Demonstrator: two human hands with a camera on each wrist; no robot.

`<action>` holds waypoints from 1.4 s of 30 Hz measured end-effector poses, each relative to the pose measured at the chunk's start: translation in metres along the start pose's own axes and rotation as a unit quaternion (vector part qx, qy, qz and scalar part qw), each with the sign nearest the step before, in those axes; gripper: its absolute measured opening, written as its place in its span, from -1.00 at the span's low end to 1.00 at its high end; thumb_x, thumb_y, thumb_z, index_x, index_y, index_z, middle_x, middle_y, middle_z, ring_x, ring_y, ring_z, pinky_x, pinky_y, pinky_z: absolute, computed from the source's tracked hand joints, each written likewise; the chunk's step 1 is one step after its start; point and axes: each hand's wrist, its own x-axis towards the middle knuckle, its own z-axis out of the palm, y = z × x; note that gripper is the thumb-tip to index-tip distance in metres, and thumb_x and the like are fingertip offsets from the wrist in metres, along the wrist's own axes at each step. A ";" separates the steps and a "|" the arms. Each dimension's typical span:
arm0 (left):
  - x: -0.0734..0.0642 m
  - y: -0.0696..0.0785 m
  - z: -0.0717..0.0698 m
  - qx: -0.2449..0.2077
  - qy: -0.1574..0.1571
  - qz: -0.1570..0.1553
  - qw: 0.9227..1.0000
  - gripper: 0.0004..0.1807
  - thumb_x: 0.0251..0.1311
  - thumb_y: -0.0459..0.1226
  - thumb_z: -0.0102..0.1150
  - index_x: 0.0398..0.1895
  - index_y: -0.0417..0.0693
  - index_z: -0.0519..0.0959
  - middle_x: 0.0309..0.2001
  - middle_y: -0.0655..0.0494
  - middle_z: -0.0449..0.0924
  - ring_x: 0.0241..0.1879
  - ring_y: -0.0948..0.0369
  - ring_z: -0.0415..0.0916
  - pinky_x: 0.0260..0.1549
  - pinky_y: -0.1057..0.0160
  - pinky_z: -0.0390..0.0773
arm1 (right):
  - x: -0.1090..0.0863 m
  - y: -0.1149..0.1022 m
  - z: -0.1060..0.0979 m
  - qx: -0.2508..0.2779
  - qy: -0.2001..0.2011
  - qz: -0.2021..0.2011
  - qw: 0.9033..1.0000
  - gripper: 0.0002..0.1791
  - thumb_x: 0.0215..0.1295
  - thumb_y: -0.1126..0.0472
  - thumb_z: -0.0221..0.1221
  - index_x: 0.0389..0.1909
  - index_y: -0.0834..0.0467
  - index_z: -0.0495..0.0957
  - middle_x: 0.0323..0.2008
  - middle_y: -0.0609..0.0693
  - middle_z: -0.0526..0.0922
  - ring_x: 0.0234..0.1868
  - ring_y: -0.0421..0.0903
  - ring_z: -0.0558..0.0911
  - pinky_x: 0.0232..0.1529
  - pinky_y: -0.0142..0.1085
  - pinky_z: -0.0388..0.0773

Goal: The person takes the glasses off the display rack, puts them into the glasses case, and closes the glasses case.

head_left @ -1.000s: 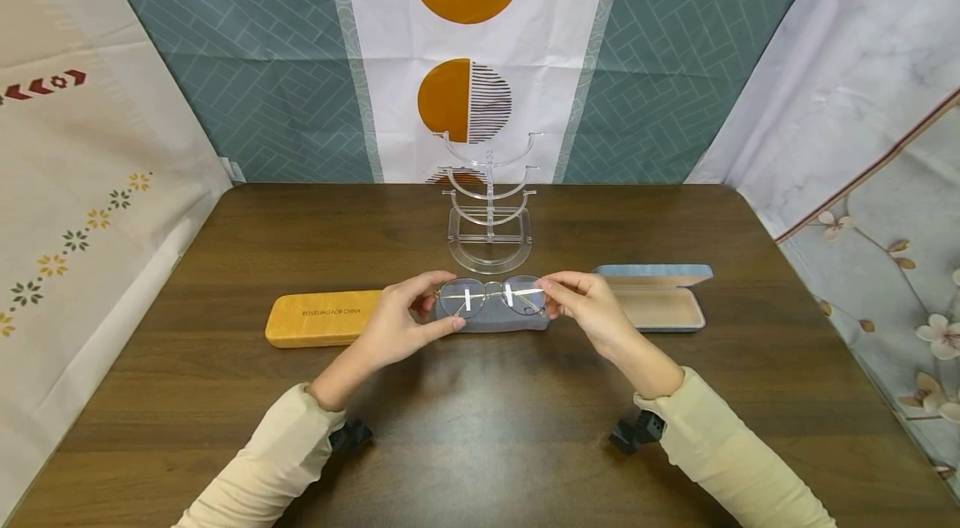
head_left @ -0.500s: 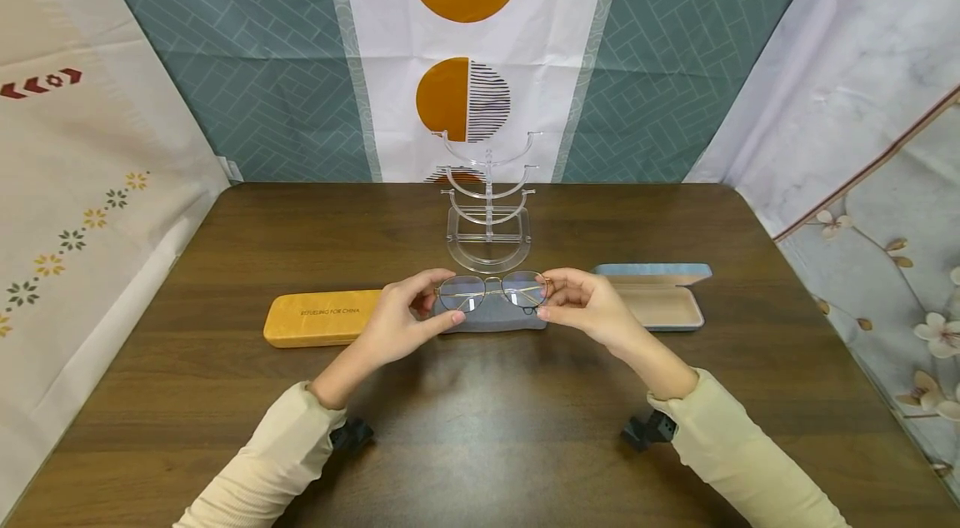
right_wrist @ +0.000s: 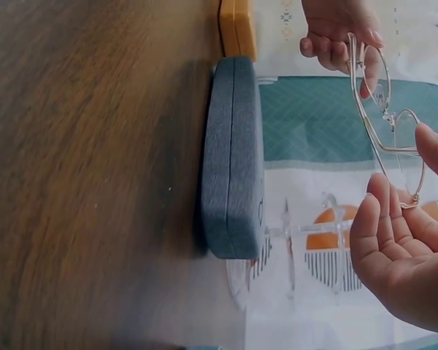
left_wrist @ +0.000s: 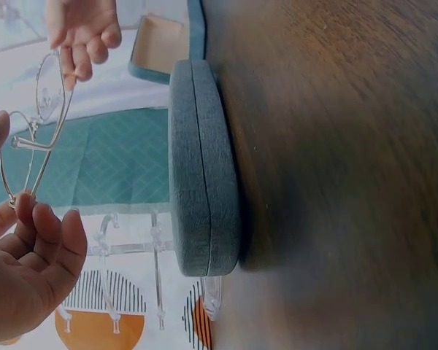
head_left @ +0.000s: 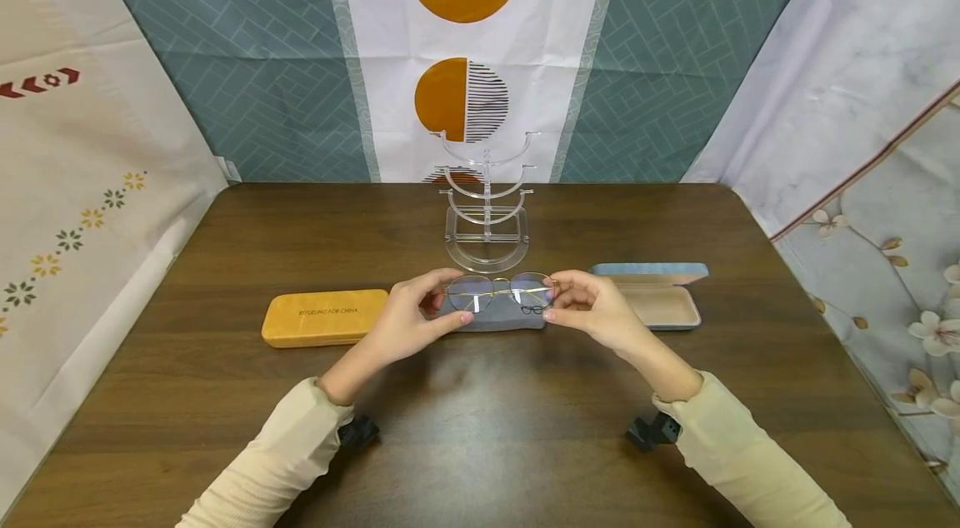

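Note:
A pair of eyeglasses [head_left: 532, 289] with a thin gold frame and round clear lenses is held up between both hands. My left hand [head_left: 415, 316] pinches the left side of the frame, and my right hand [head_left: 595, 310] pinches the right side. The temples look folded in behind the lenses. Under the glasses, apart from them, a closed grey-blue glasses case [head_left: 498, 321] lies on the table; it also shows in the left wrist view as a case [left_wrist: 197, 168] with a seam along its side.
A closed yellow case [head_left: 322, 318] lies to the left. On the right stands an open blue case [head_left: 662, 309] with a beige lining. A clear tiered glasses stand [head_left: 487, 241] is behind the glasses on the brown table [head_left: 480, 428].
My right hand has shifted its grip, its thumb now lower on the frame. The glasses have levelled slightly and moved a little to the right with both hands.

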 end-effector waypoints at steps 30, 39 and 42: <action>0.018 -0.001 0.036 -0.009 -0.036 0.022 0.999 -0.47 -0.09 -0.23 0.38 -0.03 -0.29 0.49 -0.60 0.11 0.33 -0.61 0.26 0.25 -0.61 0.40 0.29 | -0.019 0.018 -0.027 -0.058 0.037 0.057 0.996 -0.52 0.04 0.44 0.25 0.01 0.48 0.38 -0.15 0.33 0.50 -0.29 -0.21 0.56 -0.26 -0.42 0.53; 0.022 -0.001 0.047 -0.025 -0.045 0.011 0.999 -0.48 -0.08 -0.24 0.38 -0.02 -0.30 0.50 -0.60 0.13 0.34 -0.61 0.29 0.26 -0.60 0.42 0.32 | -0.024 0.024 -0.034 -0.057 0.041 0.056 0.996 -0.51 0.04 0.44 0.24 0.03 0.49 0.36 -0.11 0.38 0.48 -0.29 -0.23 0.56 -0.27 -0.42 0.53; 0.023 -0.001 0.051 -0.030 -0.047 0.009 0.998 -0.49 -0.08 -0.25 0.38 -0.03 -0.29 0.50 -0.61 0.14 0.35 -0.61 0.30 0.25 -0.61 0.42 0.31 | -0.026 0.026 -0.037 -0.056 0.040 0.056 0.996 -0.51 0.05 0.44 0.23 0.03 0.49 0.36 -0.10 0.40 0.47 -0.29 -0.23 0.56 -0.28 -0.42 0.53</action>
